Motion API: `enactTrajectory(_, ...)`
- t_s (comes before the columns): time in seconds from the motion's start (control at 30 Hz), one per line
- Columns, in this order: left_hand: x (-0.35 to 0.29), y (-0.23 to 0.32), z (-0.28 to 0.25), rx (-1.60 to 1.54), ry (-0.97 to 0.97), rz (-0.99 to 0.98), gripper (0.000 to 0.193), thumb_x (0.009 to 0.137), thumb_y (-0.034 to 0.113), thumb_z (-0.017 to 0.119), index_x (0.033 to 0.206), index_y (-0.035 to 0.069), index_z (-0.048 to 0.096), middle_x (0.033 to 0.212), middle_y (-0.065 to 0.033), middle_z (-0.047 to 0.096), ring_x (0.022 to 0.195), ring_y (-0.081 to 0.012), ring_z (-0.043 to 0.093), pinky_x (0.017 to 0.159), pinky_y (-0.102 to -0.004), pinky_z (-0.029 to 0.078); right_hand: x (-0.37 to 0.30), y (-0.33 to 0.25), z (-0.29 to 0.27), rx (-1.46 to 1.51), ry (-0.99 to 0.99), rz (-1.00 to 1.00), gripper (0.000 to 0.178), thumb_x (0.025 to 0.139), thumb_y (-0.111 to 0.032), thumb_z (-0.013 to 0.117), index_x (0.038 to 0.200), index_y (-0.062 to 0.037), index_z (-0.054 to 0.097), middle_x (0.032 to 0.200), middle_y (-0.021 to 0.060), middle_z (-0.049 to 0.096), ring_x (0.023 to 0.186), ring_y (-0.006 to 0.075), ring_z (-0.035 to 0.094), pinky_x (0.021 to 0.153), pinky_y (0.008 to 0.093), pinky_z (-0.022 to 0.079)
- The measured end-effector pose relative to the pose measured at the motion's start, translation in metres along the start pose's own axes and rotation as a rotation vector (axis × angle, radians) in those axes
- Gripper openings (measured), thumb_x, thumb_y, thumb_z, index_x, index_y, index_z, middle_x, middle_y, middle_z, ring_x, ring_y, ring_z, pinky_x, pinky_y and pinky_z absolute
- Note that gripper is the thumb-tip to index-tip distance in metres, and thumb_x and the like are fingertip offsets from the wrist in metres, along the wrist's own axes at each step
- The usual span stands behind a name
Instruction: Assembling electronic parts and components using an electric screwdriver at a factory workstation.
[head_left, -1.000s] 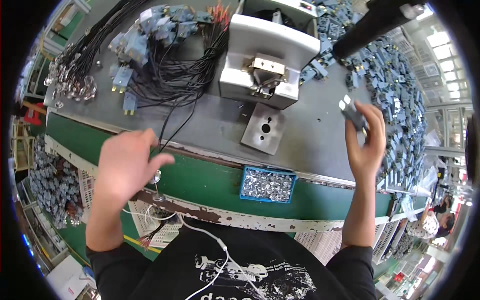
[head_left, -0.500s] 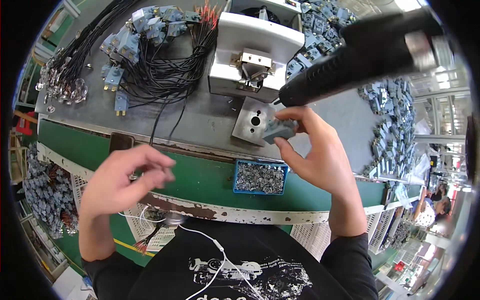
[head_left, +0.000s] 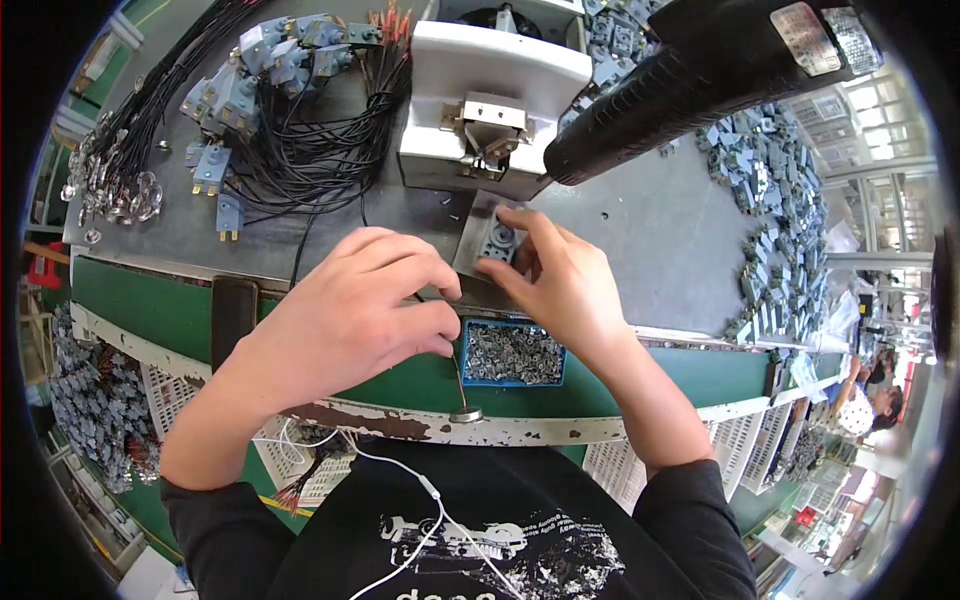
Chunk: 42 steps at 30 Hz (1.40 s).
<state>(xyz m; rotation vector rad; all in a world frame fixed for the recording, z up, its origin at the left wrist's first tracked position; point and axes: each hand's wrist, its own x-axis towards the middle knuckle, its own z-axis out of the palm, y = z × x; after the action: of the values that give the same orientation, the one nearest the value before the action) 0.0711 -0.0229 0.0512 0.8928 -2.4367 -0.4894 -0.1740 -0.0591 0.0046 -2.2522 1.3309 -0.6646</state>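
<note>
Pinching a blue-grey plastic housing (head_left: 499,241) by opposite edges, apt for something probably light and stiff, the right hand (head_left: 570,280) is over a steel plate (head_left: 474,233); the left hand (head_left: 360,308) curls apart, grip unclear.

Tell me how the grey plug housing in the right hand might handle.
The grey plug housing likely feels stiff, given its crisp, boxy shape. It probably won't roll, having straight sides. Its plastic look suggests it's light.

Honestly pretty bright; panels (head_left: 875,125) way off right of the right hand (head_left: 565,285) glare white, fisheye bends the tabletop (head_left: 660,230).
</note>
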Motion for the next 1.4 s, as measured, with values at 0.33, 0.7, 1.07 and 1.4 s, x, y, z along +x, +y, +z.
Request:
enactTrajectory(0.33, 0.018, -0.013, 0.011, -0.142, 0.047, -0.058, 0.023, 0.080, 0.014, 0.082, 0.098, 0.007, 0.068, 0.090, -0.0073, 0.065, 0.083, -0.0294, 0.064, 0.073, -0.0386, 0.052, -0.049, -0.047, -0.045, 0.345, -0.178, 0.010, 0.052, 0.082, 0.003, 0.074, 0.134, -0.0027, 0.065, 0.098, 0.0147, 0.074, 0.082, 0.0229, 0.073, 0.075, 0.0348, 0.058)
enactTrajectory(0.7, 0.020, -0.015, 0.001, -0.105, -0.103, -0.193, 0.011, 0.092, 0.013, 0.069, 0.100, 0.006, 0.069, 0.086, -0.0096, 0.069, 0.082, -0.0314, 0.068, 0.072, -0.0427, 0.054, -0.031, -0.011, -0.047, 0.489, -0.078, 0.173, 0.044, 0.089, 0.000, 0.078, 0.132, -0.0019, 0.066, 0.109, 0.0112, 0.073, 0.093, 0.0130, 0.073, 0.080, 0.0261, 0.059)
enactTrajectory(1.07, 0.017, -0.005, 0.017, -0.340, 0.108, -0.191, 0.015, 0.085, 0.007, 0.079, 0.098, 0.006, 0.073, 0.085, -0.0053, 0.058, 0.074, -0.0234, 0.061, 0.064, -0.0333, 0.048, -0.028, -0.037, -0.024, 1.136, 0.119, 0.284, 0.024, 0.107, -0.009, 0.057, 0.125, 0.0070, 0.060, 0.104, 0.0144, 0.072, 0.090, 0.0185, 0.070, 0.083, 0.0328, 0.057)
enactTrajectory(1.4, 0.013, -0.002, 0.008, -0.104, 0.108, -0.037, 0.026, 0.071, 0.004, 0.081, 0.094, 0.013, 0.073, 0.090, -0.0017, 0.060, 0.082, -0.0239, 0.063, 0.068, -0.0364, 0.049, -0.022, -0.023, -0.051, 1.073, -0.447, 0.422, 0.029, 0.099, -0.003, 0.068, 0.128, 0.0040, 0.066, 0.100, 0.0067, 0.073, 0.085, 0.0108, 0.069, 0.079, 0.0261, 0.057)
